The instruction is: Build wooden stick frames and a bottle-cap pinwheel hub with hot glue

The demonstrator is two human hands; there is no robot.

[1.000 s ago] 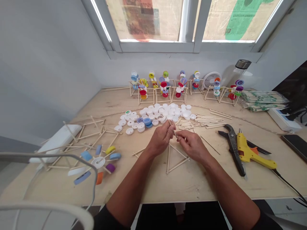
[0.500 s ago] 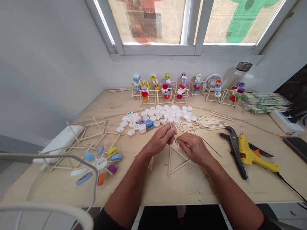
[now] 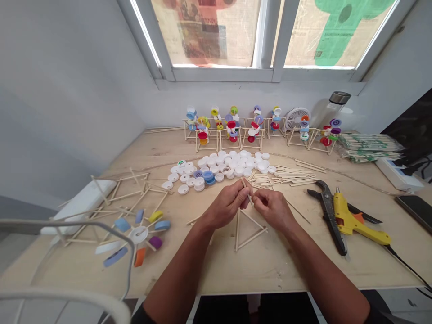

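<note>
A thin wooden stick (image 3: 247,192) stands tilted between my hands, and my left hand (image 3: 227,204) pinches it with thumb and fingers. The fingertips of my right hand (image 3: 272,209) press against its lower end. Just below my hands, a triangle of glued wooden sticks (image 3: 249,231) lies flat on the plywood table (image 3: 270,265). Loose sticks (image 3: 290,176) lie beyond my right hand, and a heap of white bottle caps (image 3: 224,166) lies beyond my left.
To the right lie black-handled pliers (image 3: 327,216) and a yellow glue gun (image 3: 354,227). To the left lie stick frames (image 3: 131,193) and a colourful cap pinwheel (image 3: 138,234). Finished cap-and-stick models (image 3: 256,128) line the back, near a small fan (image 3: 297,118).
My hands have come closer together around the stick, and my right fingertips now meet it. The whole table sits slightly lower in the view.
</note>
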